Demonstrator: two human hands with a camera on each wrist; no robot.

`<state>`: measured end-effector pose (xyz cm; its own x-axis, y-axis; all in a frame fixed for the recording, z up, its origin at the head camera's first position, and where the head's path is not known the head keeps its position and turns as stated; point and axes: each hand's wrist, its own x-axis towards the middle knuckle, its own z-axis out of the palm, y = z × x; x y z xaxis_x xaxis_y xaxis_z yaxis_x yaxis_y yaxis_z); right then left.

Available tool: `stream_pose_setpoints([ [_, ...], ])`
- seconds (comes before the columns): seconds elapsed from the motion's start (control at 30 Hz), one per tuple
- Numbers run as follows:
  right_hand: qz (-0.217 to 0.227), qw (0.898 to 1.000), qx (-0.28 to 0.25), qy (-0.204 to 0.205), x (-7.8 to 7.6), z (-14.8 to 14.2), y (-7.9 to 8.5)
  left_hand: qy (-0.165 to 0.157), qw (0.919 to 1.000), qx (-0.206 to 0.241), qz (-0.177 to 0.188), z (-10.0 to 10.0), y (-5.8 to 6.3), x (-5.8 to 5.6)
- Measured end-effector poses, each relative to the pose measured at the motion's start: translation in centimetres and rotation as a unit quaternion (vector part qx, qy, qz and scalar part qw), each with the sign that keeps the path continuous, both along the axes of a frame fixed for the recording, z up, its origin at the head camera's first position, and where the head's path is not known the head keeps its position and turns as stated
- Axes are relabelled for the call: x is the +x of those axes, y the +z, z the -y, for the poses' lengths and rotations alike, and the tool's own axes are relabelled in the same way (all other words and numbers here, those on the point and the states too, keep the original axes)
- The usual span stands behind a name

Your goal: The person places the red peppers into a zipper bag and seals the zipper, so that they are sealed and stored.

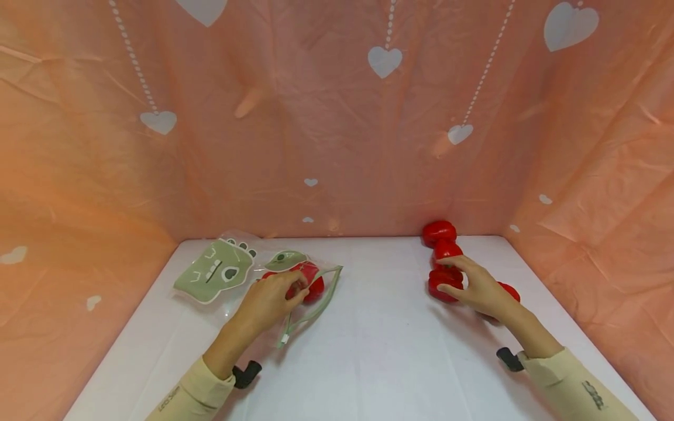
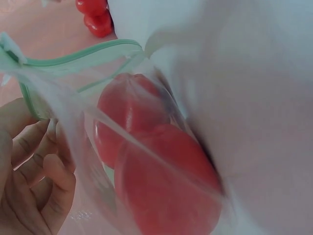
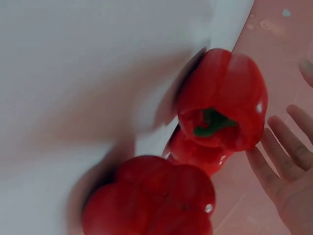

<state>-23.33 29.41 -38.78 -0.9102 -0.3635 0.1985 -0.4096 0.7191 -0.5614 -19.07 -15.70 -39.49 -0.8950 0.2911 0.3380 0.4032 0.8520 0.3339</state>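
Note:
A clear zip bag [image 1: 213, 272] with a green cartoon print and green zip edge lies on the left of the table, its mouth parted. Inside are red bell peppers [image 2: 168, 181], seen through the film. My left hand [image 1: 271, 297] grips the bag near its mouth with curled fingers; the exact contact is partly hidden. On the right, my right hand [image 1: 480, 286] is at a red bell pepper [image 1: 442, 285], thumb and fingers spread loosely around its near side. In the right wrist view, the fingertips are beside a pepper [image 3: 225, 93] with a green stem; whether they touch it I cannot tell.
Two more red peppers stand in a row behind, the farthest pepper [image 1: 439, 233] by the back edge. Another pepper [image 1: 509, 291] is partly hidden by my right wrist. A white cloth covers the table [image 1: 368, 351]. Orange curtains [image 1: 337, 146] with hearts enclose the back and sides.

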Motion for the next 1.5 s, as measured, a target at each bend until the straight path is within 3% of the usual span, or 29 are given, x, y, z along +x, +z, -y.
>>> stream_pose_setpoints([
  [0.43,0.015,0.996,0.082,-0.016,-0.6,-1.9,-0.5,0.007,0.9999,-0.002,0.008,-0.1,-0.1,-0.1],
  [1.1,0.089,0.987,0.13,-0.032,-0.8,-3.0,-0.3,0.013,0.9995,0.007,0.028,0.0,0.0,-0.1],
  [1.5,0.076,0.987,0.136,-0.033,-0.9,-2.8,-0.6,0.012,0.9971,0.04,0.065,0.1,0.2,-0.1],
])
